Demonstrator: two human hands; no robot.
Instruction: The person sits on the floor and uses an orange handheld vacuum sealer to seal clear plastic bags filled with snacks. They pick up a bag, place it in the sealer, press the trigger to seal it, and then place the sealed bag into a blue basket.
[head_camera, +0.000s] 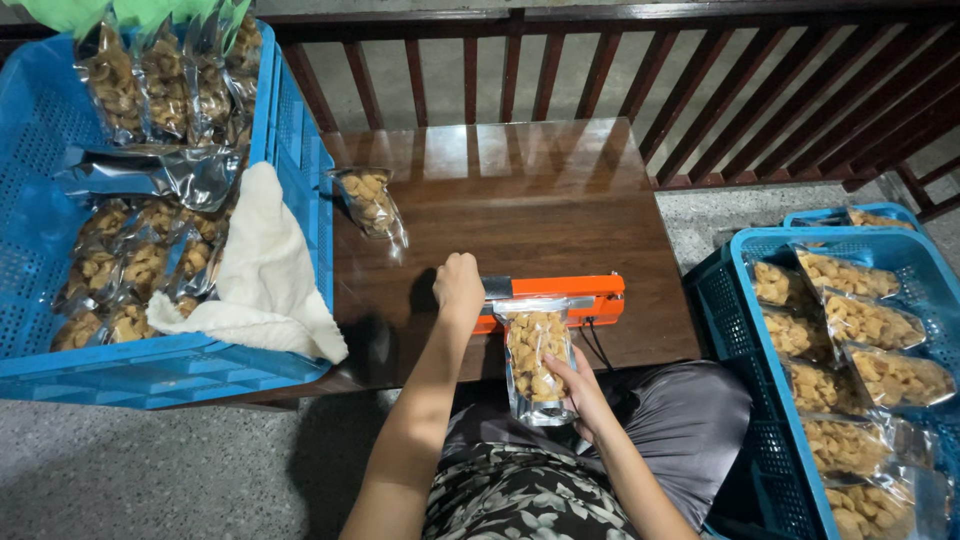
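An orange heat sealer (575, 291) lies along the near edge of a small brown wooden table (520, 200). My left hand (459, 286) is closed in a fist and presses down on the sealer's handle end. My right hand (578, 386) holds a clear snack pouch (538, 358) from below, with the pouch's top edge clamped in the sealer's jaw. The pouch is full of pale fried pieces. Another filled pouch (369, 203) leans against the blue crate at the table's left.
A blue crate (300, 170) on the left holds several filled pouches and a cream cloth (262, 270). More blue crates (760, 420) with filled pouches sit on the floor at right. A dark wooden railing (640, 70) runs behind the table.
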